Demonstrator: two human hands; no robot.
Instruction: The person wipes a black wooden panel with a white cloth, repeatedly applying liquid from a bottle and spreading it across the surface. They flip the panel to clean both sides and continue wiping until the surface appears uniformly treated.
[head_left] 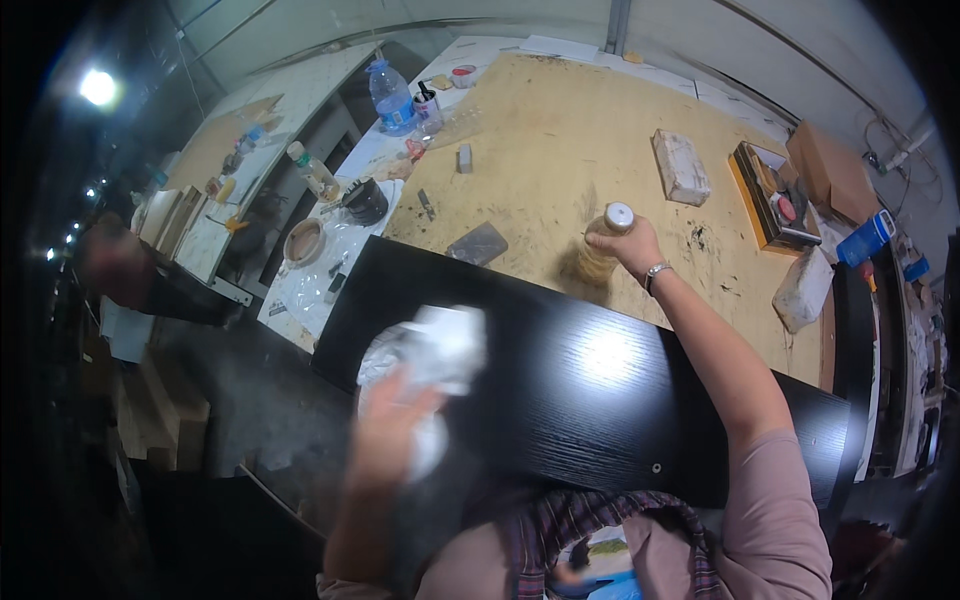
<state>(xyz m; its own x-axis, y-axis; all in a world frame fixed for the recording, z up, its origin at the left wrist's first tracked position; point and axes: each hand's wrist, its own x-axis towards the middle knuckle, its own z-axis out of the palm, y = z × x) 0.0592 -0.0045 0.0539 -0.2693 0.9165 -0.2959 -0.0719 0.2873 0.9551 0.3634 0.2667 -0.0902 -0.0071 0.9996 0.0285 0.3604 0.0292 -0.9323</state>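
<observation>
While left grip (395, 425) holds one cloth (450, 345) | right grip (635, 248) holds one upright bottle (596, 265) | one black board (580, 385), longways left-to-right

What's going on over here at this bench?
A person is working at a black board lying across the near side of a light wooden worktop. Their left hand has a white cloth at the board's left part; both are blurred, so how the fingers sit is unclear. Their right hand is closed around a pale-capped bottle beyond the board's far edge. A dark grey block sits near that edge, untouched.
</observation>
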